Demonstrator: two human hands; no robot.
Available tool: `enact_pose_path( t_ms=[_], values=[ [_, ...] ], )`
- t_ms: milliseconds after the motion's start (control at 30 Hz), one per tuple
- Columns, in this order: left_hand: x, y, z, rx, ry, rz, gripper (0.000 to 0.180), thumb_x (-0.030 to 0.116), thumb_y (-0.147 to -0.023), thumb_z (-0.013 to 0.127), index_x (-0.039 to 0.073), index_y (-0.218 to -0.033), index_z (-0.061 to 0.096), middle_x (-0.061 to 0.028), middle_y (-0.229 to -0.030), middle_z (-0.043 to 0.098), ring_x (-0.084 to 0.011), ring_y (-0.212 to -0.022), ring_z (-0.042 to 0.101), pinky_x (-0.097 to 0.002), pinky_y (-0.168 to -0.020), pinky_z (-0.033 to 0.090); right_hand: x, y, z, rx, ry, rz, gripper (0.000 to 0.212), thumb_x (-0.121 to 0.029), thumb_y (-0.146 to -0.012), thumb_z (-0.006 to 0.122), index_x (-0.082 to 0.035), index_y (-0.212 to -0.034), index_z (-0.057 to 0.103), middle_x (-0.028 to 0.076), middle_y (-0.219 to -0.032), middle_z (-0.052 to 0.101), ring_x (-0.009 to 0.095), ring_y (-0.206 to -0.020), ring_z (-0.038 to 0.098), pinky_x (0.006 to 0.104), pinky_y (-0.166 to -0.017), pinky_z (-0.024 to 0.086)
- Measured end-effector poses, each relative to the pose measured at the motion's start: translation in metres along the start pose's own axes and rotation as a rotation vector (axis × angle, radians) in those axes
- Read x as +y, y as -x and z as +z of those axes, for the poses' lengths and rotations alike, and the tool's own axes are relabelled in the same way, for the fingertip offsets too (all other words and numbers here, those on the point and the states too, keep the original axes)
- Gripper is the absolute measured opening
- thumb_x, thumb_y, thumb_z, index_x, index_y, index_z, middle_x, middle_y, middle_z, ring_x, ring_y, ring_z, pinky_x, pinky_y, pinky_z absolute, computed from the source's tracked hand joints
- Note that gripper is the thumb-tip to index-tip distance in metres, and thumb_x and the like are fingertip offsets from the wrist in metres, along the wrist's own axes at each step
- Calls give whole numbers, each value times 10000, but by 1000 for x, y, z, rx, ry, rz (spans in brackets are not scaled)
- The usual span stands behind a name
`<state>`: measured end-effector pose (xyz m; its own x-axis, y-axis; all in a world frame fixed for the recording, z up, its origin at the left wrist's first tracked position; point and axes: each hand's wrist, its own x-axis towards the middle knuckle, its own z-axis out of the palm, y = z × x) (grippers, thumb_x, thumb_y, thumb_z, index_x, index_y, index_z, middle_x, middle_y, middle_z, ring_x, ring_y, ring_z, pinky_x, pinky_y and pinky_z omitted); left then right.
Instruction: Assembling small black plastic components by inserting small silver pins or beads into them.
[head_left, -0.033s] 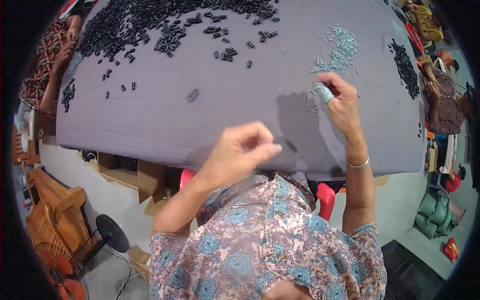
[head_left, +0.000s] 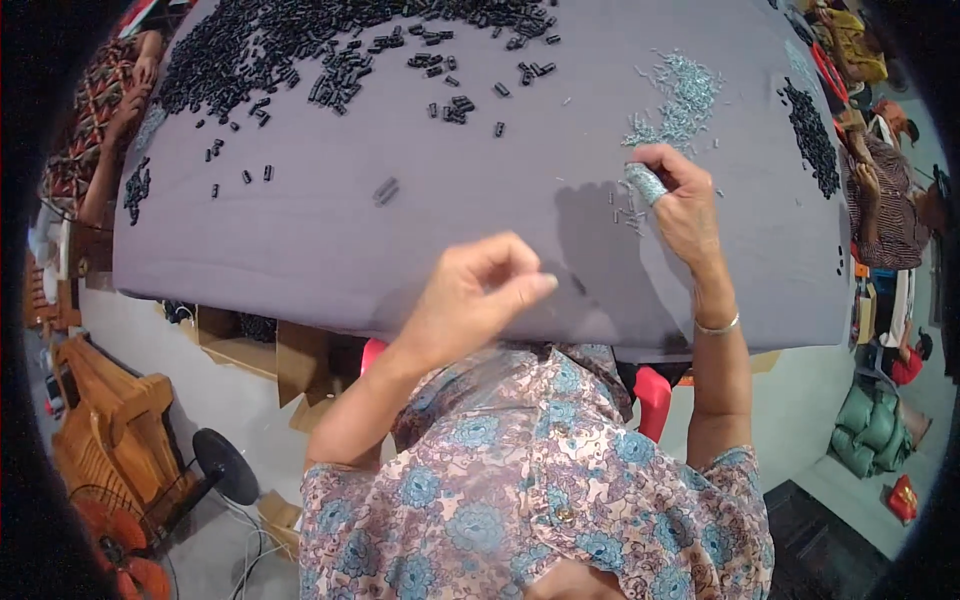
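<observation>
My left hand (head_left: 475, 295) is curled above the table's near edge, thumb and forefinger closed towards each other; anything between them is too small or hidden to make out. Farther right, my right hand (head_left: 688, 205) is bent over the cloth with its fingers curled in. Silvery wrapping (head_left: 646, 184) covers one of its digits, and what its fingertips hold cannot be made out. Loose small silver pins (head_left: 628, 215) lie beside this hand, below a larger heap of silver pins (head_left: 685, 95). A small dark blurred shape (head_left: 579, 286) shows between my hands.
A grey cloth-covered table (head_left: 300, 240) carries a large pile of small black cylindrical pieces (head_left: 260, 50) at the far left. Another black pile (head_left: 810, 140) lies at the right edge. People sit at both sides. Below stand cardboard boxes (head_left: 300, 360) and a fan (head_left: 222, 466).
My left hand has shifted very slightly left and up. My right hand stays almost in place, and the piles are unchanged.
</observation>
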<state>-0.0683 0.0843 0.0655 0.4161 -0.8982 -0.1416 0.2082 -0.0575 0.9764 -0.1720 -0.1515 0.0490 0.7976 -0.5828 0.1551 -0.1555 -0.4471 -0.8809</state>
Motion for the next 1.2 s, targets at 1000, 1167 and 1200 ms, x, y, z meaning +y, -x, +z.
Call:
enact_pose_path(
  t_ms=[1000,1167,1200],
  values=[
    [-48,-119,-43,696,-789,494,135,-26,-761,572,27,-881,601,-80,-762,559,-205,-637,579,-309,-593,473,1,-100,82,-87,307,-439,244,15,-754,574,-21,-992,610,112,-875,636,237,-788,622,320,-714,490],
    [-48,-118,-46,720,-754,536,156,-7,-754,570,38,-900,597,-91,-792,548,-267,-647,577,-368,-591,460,-5,-114,113,-187,708,-566,312,21,-683,556,-30,-986,608,150,-939,619,333,-891,590,396,-766,494],
    [-48,-118,-46,728,-761,546,173,-16,-751,564,32,-915,592,-93,-791,545,-264,-644,574,-363,-589,459,-8,-114,116,-249,828,-579,295,19,-678,559,-29,-964,612,149,-933,618,332,-883,593,397,-761,498]
  ],
)
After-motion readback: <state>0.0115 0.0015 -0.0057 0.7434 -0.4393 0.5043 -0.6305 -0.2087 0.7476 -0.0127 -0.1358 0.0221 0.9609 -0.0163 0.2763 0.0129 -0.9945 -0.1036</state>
